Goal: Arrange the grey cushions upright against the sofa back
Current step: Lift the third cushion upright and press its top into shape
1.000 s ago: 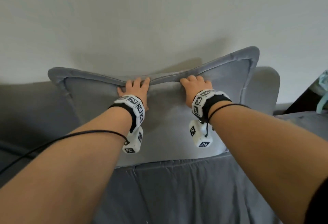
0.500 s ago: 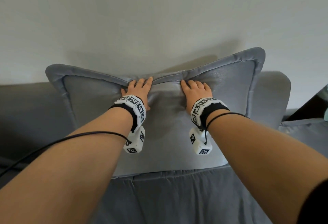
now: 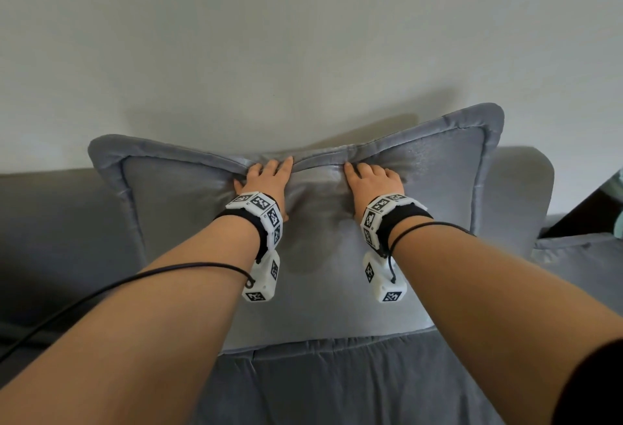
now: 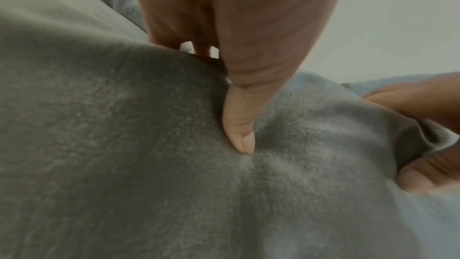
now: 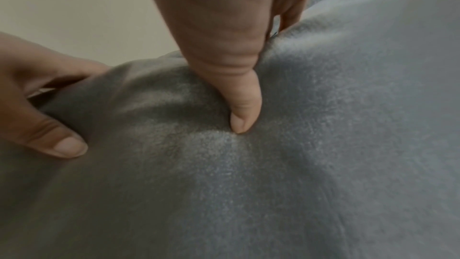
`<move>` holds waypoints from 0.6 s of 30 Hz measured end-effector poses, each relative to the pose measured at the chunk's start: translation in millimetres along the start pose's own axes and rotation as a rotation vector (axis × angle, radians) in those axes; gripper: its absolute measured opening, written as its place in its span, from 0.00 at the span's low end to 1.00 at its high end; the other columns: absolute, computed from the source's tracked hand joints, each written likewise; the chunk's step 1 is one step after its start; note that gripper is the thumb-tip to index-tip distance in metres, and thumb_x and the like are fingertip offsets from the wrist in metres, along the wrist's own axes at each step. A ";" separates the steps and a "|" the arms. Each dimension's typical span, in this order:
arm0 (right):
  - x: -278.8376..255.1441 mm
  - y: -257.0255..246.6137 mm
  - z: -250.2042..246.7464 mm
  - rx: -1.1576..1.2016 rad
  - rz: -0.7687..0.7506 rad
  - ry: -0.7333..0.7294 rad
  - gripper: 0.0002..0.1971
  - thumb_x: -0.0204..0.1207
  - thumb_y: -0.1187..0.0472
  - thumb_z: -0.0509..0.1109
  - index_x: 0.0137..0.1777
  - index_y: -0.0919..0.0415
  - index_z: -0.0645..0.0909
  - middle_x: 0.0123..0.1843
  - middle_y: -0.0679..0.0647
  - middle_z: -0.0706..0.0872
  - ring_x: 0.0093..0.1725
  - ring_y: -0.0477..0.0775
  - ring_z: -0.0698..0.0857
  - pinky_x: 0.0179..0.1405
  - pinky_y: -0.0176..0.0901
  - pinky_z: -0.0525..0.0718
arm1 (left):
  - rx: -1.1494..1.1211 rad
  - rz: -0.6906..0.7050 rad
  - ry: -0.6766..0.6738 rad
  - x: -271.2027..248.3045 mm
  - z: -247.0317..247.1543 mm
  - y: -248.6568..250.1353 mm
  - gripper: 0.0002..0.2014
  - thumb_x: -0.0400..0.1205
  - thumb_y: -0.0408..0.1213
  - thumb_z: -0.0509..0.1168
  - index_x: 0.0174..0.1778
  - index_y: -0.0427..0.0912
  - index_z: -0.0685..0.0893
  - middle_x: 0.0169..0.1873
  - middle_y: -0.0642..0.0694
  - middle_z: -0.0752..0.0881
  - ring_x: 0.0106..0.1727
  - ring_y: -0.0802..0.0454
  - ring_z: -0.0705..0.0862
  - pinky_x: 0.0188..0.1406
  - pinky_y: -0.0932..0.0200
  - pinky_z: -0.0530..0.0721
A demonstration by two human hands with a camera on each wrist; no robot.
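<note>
A large grey velvet cushion (image 3: pixel 323 256) stands upright against the sofa back (image 3: pixel 60 215), its top edge sagging in the middle. My left hand (image 3: pixel 266 178) grips that top edge left of centre. The right hand (image 3: pixel 371 178) grips it right of centre. In the left wrist view my left thumb (image 4: pixel 240 125) digs into the cushion (image 4: pixel 124 145) front while the fingers wrap behind the edge. The right wrist view shows the same with my right thumb (image 5: pixel 242 109) pressed into the fabric (image 5: pixel 348 125), and the left hand (image 5: pixel 42 109) beside it.
A pale wall (image 3: pixel 303 37) rises right behind the sofa. The grey seat (image 3: pixel 337 384) runs below the cushion. Another grey cushion (image 3: pixel 580 256) lies at the right edge, with a dark piece of furniture (image 3: pixel 586 212) beyond it. A black cable (image 3: pixel 118 286) trails from my left wrist.
Both hands slid slightly lower with the cushion's top edge and the view tilted a little. The cushion sits a bit further back against the sofa back; both grips are unchanged.
</note>
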State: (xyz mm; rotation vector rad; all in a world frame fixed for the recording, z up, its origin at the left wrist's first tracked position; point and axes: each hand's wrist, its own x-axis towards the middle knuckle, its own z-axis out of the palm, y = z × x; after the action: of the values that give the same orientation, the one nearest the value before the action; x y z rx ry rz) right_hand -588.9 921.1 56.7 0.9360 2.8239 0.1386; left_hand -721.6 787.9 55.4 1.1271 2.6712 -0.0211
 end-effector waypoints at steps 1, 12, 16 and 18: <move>1.1 -1.2 2.2 -0.008 0.002 0.005 0.47 0.73 0.54 0.72 0.85 0.54 0.45 0.82 0.57 0.62 0.81 0.61 0.63 0.80 0.56 0.62 | 0.002 -0.003 0.003 1.2 1.6 1.1 0.57 0.71 0.43 0.78 0.85 0.57 0.41 0.84 0.51 0.51 0.85 0.39 0.50 0.77 0.24 0.57; -8.6 3.0 12.5 0.036 -0.014 0.066 0.44 0.75 0.54 0.68 0.85 0.52 0.45 0.84 0.56 0.60 0.83 0.60 0.58 0.82 0.56 0.57 | 0.039 0.003 0.050 -5.5 7.5 2.1 0.56 0.73 0.44 0.77 0.85 0.55 0.41 0.84 0.50 0.51 0.85 0.39 0.51 0.77 0.24 0.58; -22.7 9.0 17.3 0.099 -0.056 0.029 0.49 0.71 0.57 0.72 0.85 0.52 0.43 0.87 0.53 0.52 0.86 0.58 0.50 0.84 0.57 0.48 | 0.050 0.005 0.075 -14.1 9.2 1.9 0.56 0.73 0.44 0.77 0.85 0.55 0.42 0.84 0.50 0.52 0.85 0.38 0.52 0.77 0.24 0.59; -34.9 12.6 18.1 0.127 -0.061 0.004 0.48 0.73 0.60 0.70 0.85 0.52 0.42 0.87 0.51 0.49 0.86 0.56 0.48 0.84 0.55 0.46 | 0.056 0.011 0.077 -24.3 10.4 3.4 0.56 0.73 0.45 0.77 0.85 0.54 0.41 0.85 0.50 0.52 0.85 0.39 0.52 0.77 0.25 0.60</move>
State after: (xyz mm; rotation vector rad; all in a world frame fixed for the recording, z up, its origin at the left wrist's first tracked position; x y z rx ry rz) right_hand -550.6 910.8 45.0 0.8739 2.8895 -0.0465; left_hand -700.5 772.1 51.1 1.1823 2.7483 -0.0522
